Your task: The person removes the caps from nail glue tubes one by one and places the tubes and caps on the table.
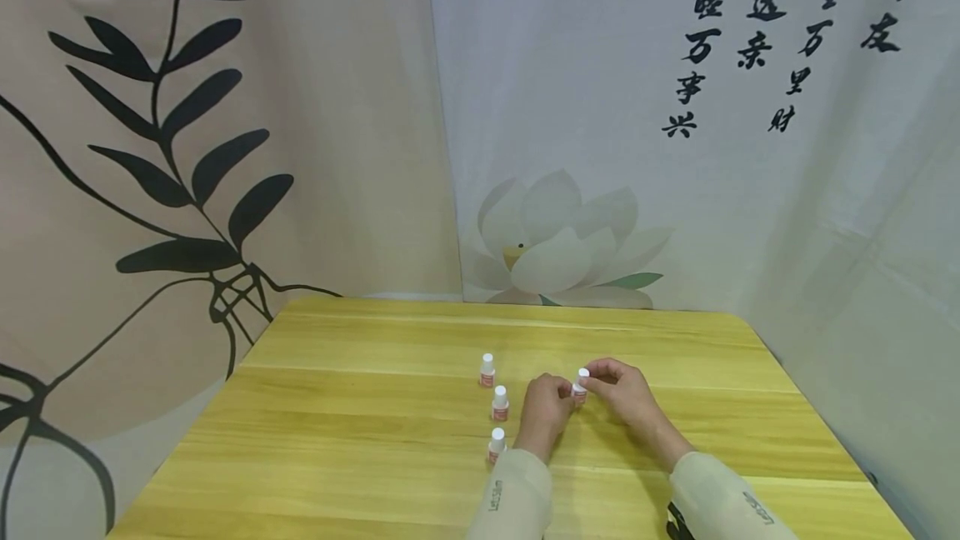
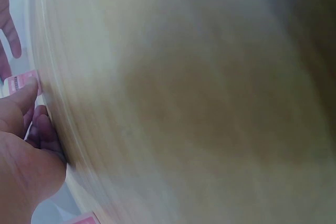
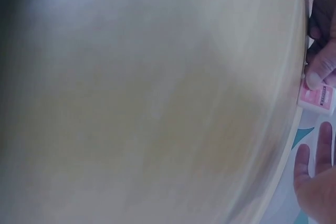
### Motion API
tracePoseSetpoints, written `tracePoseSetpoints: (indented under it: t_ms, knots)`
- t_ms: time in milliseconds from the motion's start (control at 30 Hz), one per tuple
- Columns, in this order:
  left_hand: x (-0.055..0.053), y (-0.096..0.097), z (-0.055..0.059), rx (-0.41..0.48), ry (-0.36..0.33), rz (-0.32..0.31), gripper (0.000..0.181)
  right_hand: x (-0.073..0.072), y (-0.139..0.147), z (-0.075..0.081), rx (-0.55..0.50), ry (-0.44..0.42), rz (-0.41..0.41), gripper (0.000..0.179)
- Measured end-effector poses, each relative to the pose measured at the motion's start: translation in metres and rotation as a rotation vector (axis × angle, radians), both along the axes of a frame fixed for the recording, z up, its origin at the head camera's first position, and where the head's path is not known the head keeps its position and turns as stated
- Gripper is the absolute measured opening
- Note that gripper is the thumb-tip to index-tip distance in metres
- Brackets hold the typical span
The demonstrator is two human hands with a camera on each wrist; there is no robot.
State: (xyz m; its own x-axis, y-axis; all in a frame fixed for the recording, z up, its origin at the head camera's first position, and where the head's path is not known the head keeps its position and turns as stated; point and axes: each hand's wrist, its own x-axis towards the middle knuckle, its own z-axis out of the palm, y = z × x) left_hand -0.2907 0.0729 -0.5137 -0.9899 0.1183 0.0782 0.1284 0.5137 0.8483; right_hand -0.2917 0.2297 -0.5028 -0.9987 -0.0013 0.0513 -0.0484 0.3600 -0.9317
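A small white bottle (image 1: 580,395) with a pink label stands between the two hands, right of the table's middle. My left hand (image 1: 546,408) pinches its body from the left, thumb over the label in the left wrist view. At the white cap (image 1: 583,373), the thumb and forefinger of my right hand (image 1: 626,392) grip from the right. In the right wrist view the bottle's labelled side (image 3: 317,97) shows beneath the left thumb, and other fingers of the right hand (image 3: 317,192) stick out loosely, off the bottle. The cap lies outside that view.
Three similar capped bottles stand in a rough column left of the hands: a far one (image 1: 487,371), a middle one (image 1: 500,404) and a near one (image 1: 496,447) beside the left sleeve. The wooden table (image 1: 337,423) ends at a printed curtain (image 1: 360,123).
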Motion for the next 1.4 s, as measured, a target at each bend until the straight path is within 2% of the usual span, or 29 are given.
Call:
tracePoseSetpoints:
  t_ms: [200,467,733,1067,1400]
  knots:
    - [0.0006,-0.0012,-0.0005,0.008,0.015,-0.011,0.004,0.0018,-0.0002,0.0,0.022,0.0,0.007,0.023]
    - [0.0006,-0.0013,-0.0007,0.009,0.013,-0.005,0.005,0.0007,-0.001,-0.0013,0.014,-0.006,0.004,0.033]
    - [-0.0028,-0.0009,-0.0052,0.012,-0.001,-0.017,0.003,-0.0002,-0.0015,-0.0034,-0.02,-0.016,-0.008,0.021]
    - [-0.0046,-0.0008,-0.0059,0.022,-0.008,-0.021,0.005,0.001,-0.0026,0.0008,-0.015,-0.002,-0.012,0.03]
    - [-0.0027,-0.0017,-0.0046,0.026,-0.006,-0.022,0.006,0.0,-0.002,-0.0017,0.005,-0.004,-0.01,0.023]
